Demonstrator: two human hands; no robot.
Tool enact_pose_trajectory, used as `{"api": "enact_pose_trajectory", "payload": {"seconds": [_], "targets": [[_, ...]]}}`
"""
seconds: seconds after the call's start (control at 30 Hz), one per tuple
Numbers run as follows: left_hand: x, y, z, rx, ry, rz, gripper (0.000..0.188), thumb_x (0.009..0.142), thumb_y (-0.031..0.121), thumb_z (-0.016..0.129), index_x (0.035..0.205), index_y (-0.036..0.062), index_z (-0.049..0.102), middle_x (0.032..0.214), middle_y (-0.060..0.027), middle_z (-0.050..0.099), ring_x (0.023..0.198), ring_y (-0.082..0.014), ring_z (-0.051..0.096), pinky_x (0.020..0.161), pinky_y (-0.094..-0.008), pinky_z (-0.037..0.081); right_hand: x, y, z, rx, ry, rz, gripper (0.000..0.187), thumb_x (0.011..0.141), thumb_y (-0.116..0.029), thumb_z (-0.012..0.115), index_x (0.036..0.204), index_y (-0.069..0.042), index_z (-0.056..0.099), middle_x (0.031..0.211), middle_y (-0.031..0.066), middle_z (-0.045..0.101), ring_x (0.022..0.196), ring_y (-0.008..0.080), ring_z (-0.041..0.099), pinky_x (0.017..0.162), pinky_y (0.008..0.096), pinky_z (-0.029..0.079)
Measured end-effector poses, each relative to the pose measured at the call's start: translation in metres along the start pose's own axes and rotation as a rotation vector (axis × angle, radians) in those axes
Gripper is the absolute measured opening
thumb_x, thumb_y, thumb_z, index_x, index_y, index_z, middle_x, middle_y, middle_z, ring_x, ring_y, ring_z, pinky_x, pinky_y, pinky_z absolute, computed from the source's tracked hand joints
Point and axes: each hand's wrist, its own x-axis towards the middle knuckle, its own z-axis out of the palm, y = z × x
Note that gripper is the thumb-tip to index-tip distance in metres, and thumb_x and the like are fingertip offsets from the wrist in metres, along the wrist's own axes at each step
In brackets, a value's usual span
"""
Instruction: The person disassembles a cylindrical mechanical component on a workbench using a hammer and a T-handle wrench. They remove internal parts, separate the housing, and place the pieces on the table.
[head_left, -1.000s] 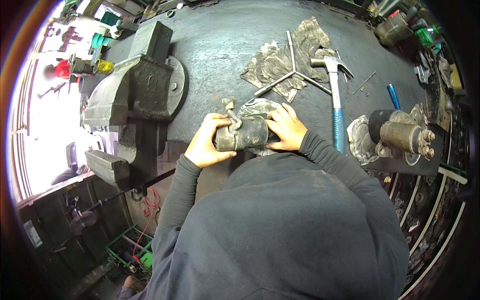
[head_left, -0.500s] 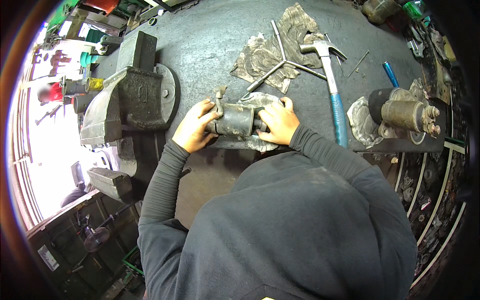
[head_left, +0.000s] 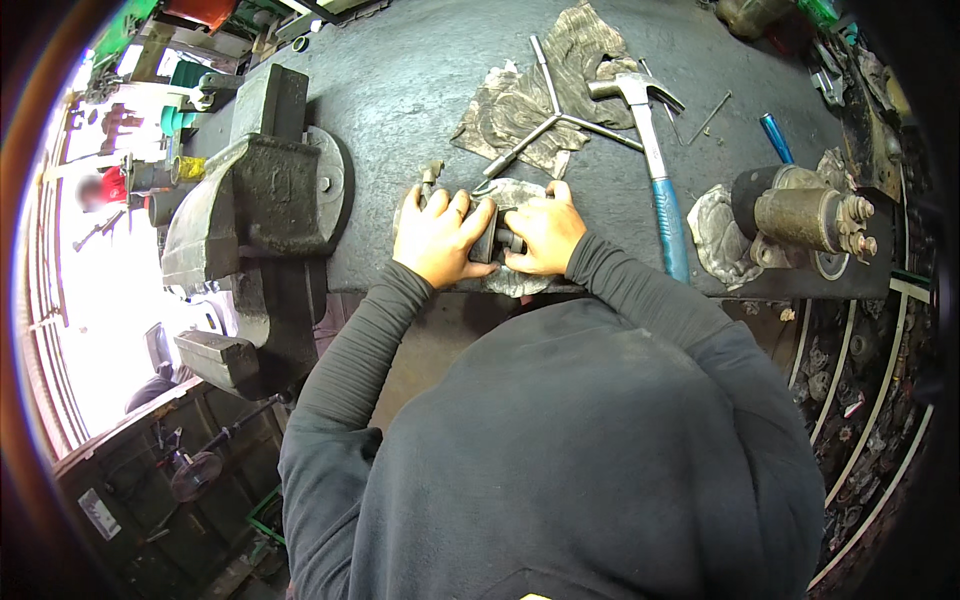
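Note:
My left hand [head_left: 440, 236] is wrapped over a dark metal motor housing [head_left: 487, 243], a short cylinder lying on its side near the bench's front edge. A brassy terminal piece [head_left: 431, 172] sticks up past those fingers. At the cylinder's right end, my right hand [head_left: 546, 236] is closed on a dark end part [head_left: 512, 242], most of it covered by the fingers. Under and behind this end lies a crumpled, stained cloth [head_left: 518, 192].
A large bench vise [head_left: 270, 200] stands left. Beyond the hands, a Y-shaped socket wrench [head_left: 557, 112] rests on a dirty rag [head_left: 500, 112]. Rightward lie a blue-handled claw hammer [head_left: 668, 225], thin bolts, a blue-handled tool [head_left: 776, 138] and a starter motor [head_left: 800, 218] beside another rag [head_left: 720, 240].
My left hand has slid right, from the housing's left end to over its body, covering most of it. My right hand remains at the right end, shifted slightly left.

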Motion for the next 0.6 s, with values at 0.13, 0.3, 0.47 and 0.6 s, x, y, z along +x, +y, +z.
{"api": "enact_pose_trajectory", "payload": {"seconds": [0.13,0.3,0.47,0.6], "targets": [[0.009,-0.004,0.000,-0.022,0.059,0.075,0.089,0.050,0.060,0.082,0.125,0.0179,0.059,0.108,-0.0061,0.061,0.099,-0.0251,0.056,0.093,-0.0529,0.043,-0.005,0.000,-0.010,0.051,0.013,0.057,0.036,0.066,-0.043,0.074,0.080,-0.012,0.062,0.070,0.0054,0.064,0.075,0.0252,0.063,0.085,0.0519,0.036],[0.019,-0.005,0.009,-0.092,0.032,0.082,0.094,0.048,0.063,0.080,0.126,0.0134,0.060,0.112,-0.0071,0.061,0.101,-0.0260,0.055,0.095,-0.0476,0.041,-0.013,0.001,-0.021,0.040,0.007,0.095,0.034,0.067,-0.043,0.073,0.077,-0.012,0.061,0.072,0.0037,0.063,0.075,0.0239,0.063,0.083,0.0499,0.034],[0.021,-0.005,0.006,-0.084,0.017,0.105,0.094,0.047,0.064,0.080,0.125,0.0140,0.061,0.114,-0.0067,0.061,0.101,-0.0258,0.055,0.095,-0.0471,0.041,-0.012,-0.003,-0.026,0.046,-0.112,0.162,0.036,0.068,-0.045,0.069,0.084,-0.014,0.066,0.078,0.0051,0.068,0.078,0.0226,0.065,0.084,0.0483,0.032],[0.023,-0.006,0.007,-0.085,0.014,0.103,0.093,0.048,0.064,0.080,0.124,0.0139,0.061,0.114,-0.0070,0.061,0.101,-0.0260,0.056,0.096,-0.0477,0.041,-0.012,-0.001,-0.025,0.070,-0.080,0.167,0.037,0.068,-0.046,0.070,0.085,-0.014,0.066,0.078,0.0057,0.067,0.077,0.0229,0.064,0.083,0.0483,0.033]]}}
